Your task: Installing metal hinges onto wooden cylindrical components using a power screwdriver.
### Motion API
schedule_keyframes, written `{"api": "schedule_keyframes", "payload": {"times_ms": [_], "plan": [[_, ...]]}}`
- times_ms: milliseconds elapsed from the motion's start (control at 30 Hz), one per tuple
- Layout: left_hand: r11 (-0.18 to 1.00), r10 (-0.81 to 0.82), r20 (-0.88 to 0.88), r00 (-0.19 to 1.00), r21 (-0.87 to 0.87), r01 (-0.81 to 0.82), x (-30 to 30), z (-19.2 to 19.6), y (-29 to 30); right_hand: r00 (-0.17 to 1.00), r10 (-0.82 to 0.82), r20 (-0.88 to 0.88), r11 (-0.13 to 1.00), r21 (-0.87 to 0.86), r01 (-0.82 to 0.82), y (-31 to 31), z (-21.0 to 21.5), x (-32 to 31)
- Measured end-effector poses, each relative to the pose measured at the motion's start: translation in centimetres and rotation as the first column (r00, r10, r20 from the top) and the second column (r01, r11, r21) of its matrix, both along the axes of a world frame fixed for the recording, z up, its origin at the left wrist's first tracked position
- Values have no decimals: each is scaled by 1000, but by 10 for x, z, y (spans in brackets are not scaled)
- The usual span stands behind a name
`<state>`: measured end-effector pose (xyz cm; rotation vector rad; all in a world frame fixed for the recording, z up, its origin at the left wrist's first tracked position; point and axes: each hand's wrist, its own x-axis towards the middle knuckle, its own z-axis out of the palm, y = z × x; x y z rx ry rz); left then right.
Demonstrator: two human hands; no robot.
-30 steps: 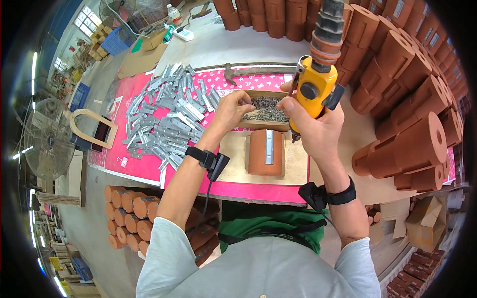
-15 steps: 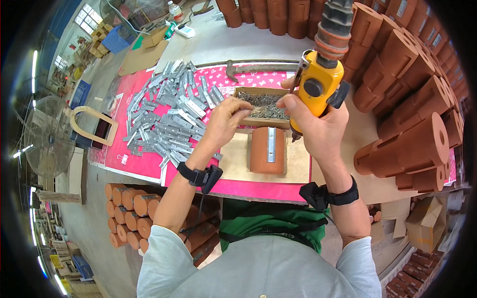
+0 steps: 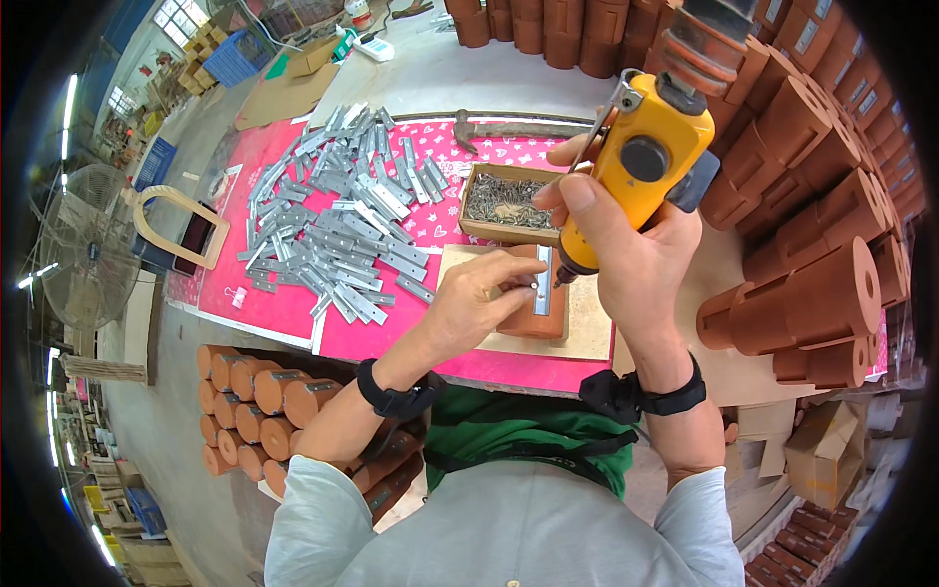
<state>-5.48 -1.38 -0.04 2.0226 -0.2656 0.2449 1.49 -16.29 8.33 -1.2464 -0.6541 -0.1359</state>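
My right hand grips a yellow power screwdriver, its dark tip pointing down beside a metal strip. This grey strip with holes lies lengthwise on a reddish-brown cylinder. Over the cylinder's left side, my left hand is closed in a pinch at the strip. A tiny shiny piece, seemingly a screw, shows at its fingertips; the fingers hide most of it. Under the cylinder is a pale wooden board. Just behind stands an open cardboard box of small metal screws.
A heap of metal strips covers the pink tabletop's left part. A hammer lies behind the box. Brown cylinders crowd the right side and far edge; more are stacked below left. A hose rises from the screwdriver.
My left hand has moved from the screw box toward me, down to the strip on the cylinder. The screwdriver in my right hand has come nearer the strip, its tip now beside it.
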Motion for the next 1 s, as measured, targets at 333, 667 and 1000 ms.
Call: {"api": "schedule_keyframes", "payload": {"times_ms": [333,667,1000], "plan": [[997,-32,-130,991,-74,22,-3,5,-10,999,32,-20,997,64,-31,3,-6,-6],[985,48,-144,988,-160,-71,-5,7,-16,1000,5,-26,995,98,-2,5,-10,-8],[987,-1,83,997,162,-12,4,0,-8,998,54,-34,997,52,-52,6,-20,-7]]}}
